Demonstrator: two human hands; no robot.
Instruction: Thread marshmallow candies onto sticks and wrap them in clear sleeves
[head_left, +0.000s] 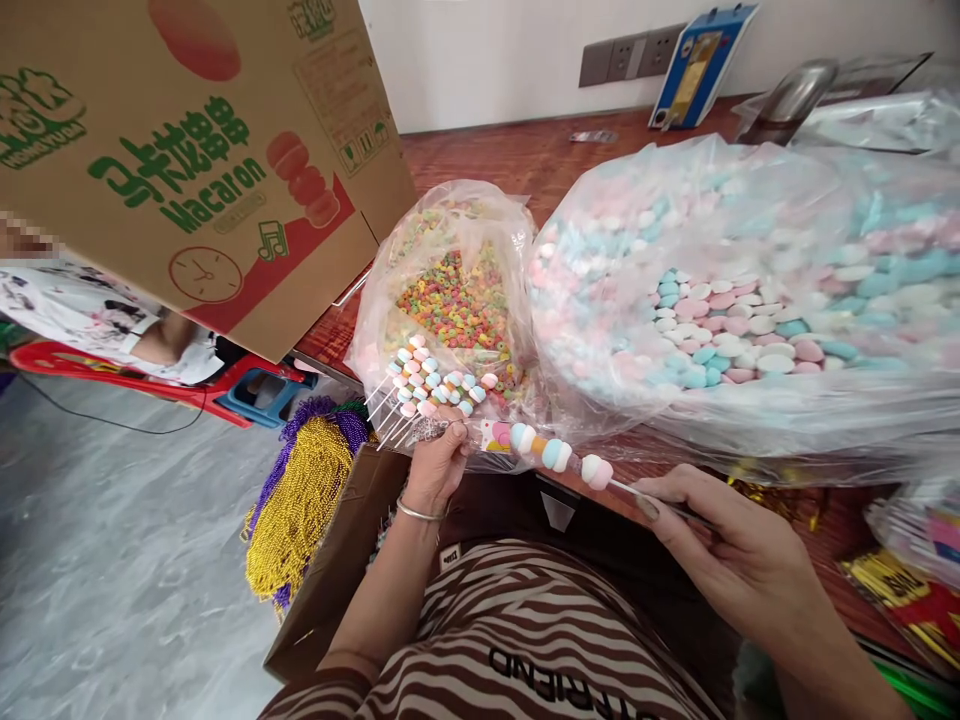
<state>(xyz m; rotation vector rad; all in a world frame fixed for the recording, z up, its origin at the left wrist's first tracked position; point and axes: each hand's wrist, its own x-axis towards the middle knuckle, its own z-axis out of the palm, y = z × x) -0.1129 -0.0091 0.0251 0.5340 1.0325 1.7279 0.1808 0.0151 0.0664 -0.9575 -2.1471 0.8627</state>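
My right hand [739, 550] pinches the thin white stick of a marshmallow skewer [556, 455], whose pastel blue, white and pink pieces have small coloured pieces between them. The skewer points left, its far end at a clear printed plastic wrapper [495, 435]. My left hand [437, 468], with a bangle on the wrist, closes its thumb and fingers on that wrapper. Whether the skewer's tip is inside the wrapper or only against it, I cannot tell. Just beyond my left hand, several more skewers [431, 380] lie in a pile, sticks to the left.
An open bag of small coloured rings [457, 300] stands behind the pile. Right of it is a large bag of pastel marshmallows [735, 330]. A tall cardboard box [225, 150] rises at left, with a person's arm [165, 335] beyond it. Gold beads [300, 500] hang below left.
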